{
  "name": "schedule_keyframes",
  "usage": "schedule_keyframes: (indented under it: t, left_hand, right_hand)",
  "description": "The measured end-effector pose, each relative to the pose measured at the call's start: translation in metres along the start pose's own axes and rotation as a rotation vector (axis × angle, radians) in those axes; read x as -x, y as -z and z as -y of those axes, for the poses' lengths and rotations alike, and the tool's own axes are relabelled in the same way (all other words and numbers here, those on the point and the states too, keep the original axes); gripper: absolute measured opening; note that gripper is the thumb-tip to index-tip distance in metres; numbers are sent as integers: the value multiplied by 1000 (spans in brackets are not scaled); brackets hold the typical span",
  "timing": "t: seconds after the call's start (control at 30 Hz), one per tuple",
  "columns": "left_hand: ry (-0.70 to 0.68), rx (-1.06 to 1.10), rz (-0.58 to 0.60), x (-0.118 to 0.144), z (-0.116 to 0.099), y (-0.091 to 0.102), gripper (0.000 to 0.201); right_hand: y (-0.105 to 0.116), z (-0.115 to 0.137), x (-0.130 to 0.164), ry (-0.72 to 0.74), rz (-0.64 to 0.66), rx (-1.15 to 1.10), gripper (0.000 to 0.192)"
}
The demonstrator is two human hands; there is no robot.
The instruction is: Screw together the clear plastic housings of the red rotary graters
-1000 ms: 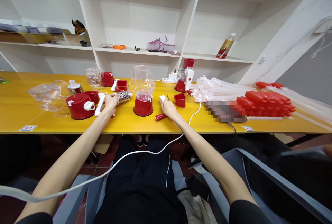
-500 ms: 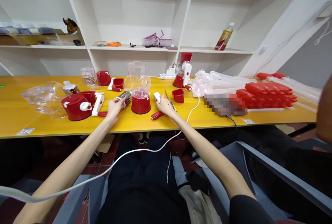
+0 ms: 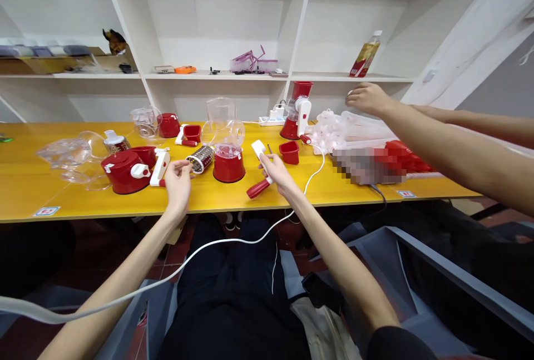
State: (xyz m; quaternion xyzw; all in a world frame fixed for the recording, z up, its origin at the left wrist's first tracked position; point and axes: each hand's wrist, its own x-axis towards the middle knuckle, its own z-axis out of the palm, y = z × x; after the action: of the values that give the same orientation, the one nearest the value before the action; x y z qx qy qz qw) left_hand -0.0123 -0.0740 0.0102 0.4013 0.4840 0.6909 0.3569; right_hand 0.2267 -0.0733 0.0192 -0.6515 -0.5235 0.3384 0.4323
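Observation:
In my right hand (image 3: pixel 277 173) is a crank handle with a white arm (image 3: pixel 257 149) and a red grip (image 3: pixel 257 188), raised slightly over the table. A thin screwdriver shaft (image 3: pixel 269 149) shows just behind that hand; its handle is hidden. My left hand (image 3: pixel 178 185) has loosely bent fingers and holds nothing that I can see. Close to its fingertips lies a metal grater drum (image 3: pixel 201 158) on its side. Right of the drum stands a red grater base (image 3: pixel 229 165) with a clear plastic housing (image 3: pixel 222 115) on top.
Left are another red base (image 3: pixel 125 172), a white crank (image 3: pixel 159 166) and clear housings (image 3: pixel 64 154). An assembled grater (image 3: pixel 298 112) and a red cup (image 3: pixel 289 152) stand right. A co-worker's arm (image 3: pixel 417 132) reaches over pale plastic tubes (image 3: pixel 346 132). A white cable (image 3: pixel 233 241) crosses my lap.
My left hand has let go of the grater drum and drawn back left. My right hand has lifted and tilted the crank handle. A co-worker's arms have come in from the right.

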Motion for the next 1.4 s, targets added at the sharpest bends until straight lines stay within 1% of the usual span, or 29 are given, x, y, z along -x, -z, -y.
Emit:
schedule_keyframes:
  t: [0.07, 0.1, 0.13, 0.2, 0.27, 0.33, 0.4, 0.47, 0.6, 0.7, 0.8, 0.97, 1.1, 1.17, 1.23, 1.27, 1.3, 1.33, 1.4]
  left_hand:
    - [-63, 27, 40, 17, -9, -7, 5]
    - [-133, 66, 104, 27, -14, -11, 6]
    - [-179, 89, 192, 36, -18, -15, 8]
    - [-232, 98, 306, 54, -26, -22, 17]
    - [-289, 73, 351, 67, -32, -26, 20]
    - [-309, 56, 404, 74, -37, -26, 23]
    - [-307, 55, 481, 78, -44, -23, 28]
    - [-314, 64, 558, 79, -51, -18, 35]
    - [-360, 70, 653, 82, -64, -9, 42]
    - [-386, 67, 676, 85, -69, -6, 43]
    - [-418, 70, 670, 85, -71, -4, 43]
    - [-450, 99, 686, 79, -73, 1, 43]
    - [-496, 76, 735, 79, -80, 8, 42]
    - [-547, 2, 748, 81, -86, 13, 53]
    - [-605, -114, 792, 83, -93, 18, 62]
    - [-637, -168, 812, 84, -96, 20, 58]
    - [-671, -204, 812, 85, -98, 22, 51]
    - [-702, -222, 781, 85, -99, 23, 40]
    - [-715, -183, 634, 84, -100, 22, 25]
  right_hand:
    - [3, 3, 12, 3, 30, -118, 64]
    - [4, 4, 19, 10, 36, -172, 64]
    - [6, 6, 26, 24, 40, -220, 64]
    - [9, 11, 40, 58, 46, -303, 64]
    - [12, 17, 56, 97, 54, -360, 65]
    - [16, 23, 71, 141, 79, -387, 67]
    - [17, 29, 85, 187, 151, -391, 68]
    - [15, 35, 98, 235, 258, -385, 71]
    - [5, 41, 116, 315, 444, -349, 74]
    - [1, 41, 124, 345, 535, -297, 68]
    - [2, 40, 129, 370, 584, -239, 61]
    - [16, 45, 131, 440, 692, -83, 59]
    - [32, 49, 131, 467, 663, 58, 53]
    - [37, 50, 133, 472, 655, 113, 53]
    - [40, 51, 135, 482, 691, 155, 55]
    - [40, 51, 135, 488, 718, 167, 55]
    - [40, 51, 136, 495, 743, 173, 56]
    - [41, 51, 136, 503, 761, 172, 58]
    - [44, 51, 134, 526, 762, 156, 60]
